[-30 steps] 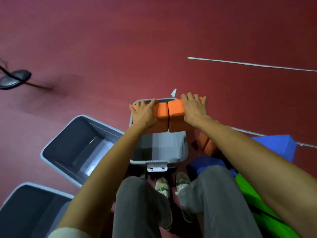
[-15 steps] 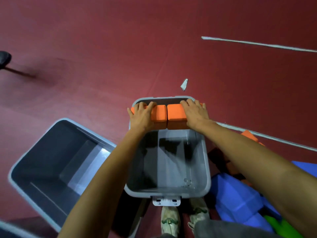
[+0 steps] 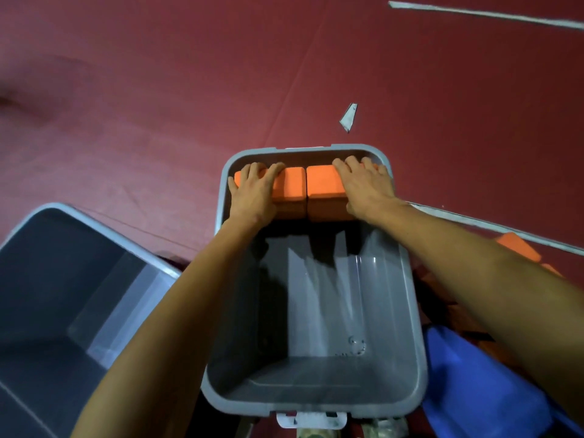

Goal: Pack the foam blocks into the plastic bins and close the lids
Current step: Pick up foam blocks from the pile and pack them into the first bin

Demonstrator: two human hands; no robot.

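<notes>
1. Plastic bin (image 3: 303,150) dead centre on the dark red floor (image 3: 158,90), grey, lid off, inside mostly bare grey plastic.
2. Second grey bin (image 3: 47,279) just beside it on the left, also open, cut off by the edge of the view.
3. Blue foam blocks (image 3: 474,390) heaped on the floor right by the middle bin's right side, partly hidden behind the right forearm.
4. Left orange block (image 3: 292,191) and right orange block (image 3: 322,188) side by side and touching, inside the middle bin and tight to its far wall, tops roughly level with the rim. Can't tell whether sitting on the bottom or hanging in the grip.
5. Left hand (image 3: 252,194) holding the left orange block, fingers laid over the top and hooked round the far edge, thumb at the outer end.
6. Right hand (image 3: 366,188) holding the right orange block the same way, thumb down on the near face.
7. Spare orange blocks (image 3: 518,246) on the floor off to the right of the middle bin, mostly hidden by the right arm.
8. White latch (image 3: 311,419) sticking out under the middle bin's near rim.
9. Long white tape line (image 3: 474,14) way up top on the floor, plus a little scrap of tape (image 3: 348,116) just past the bin's far rim.
</notes>
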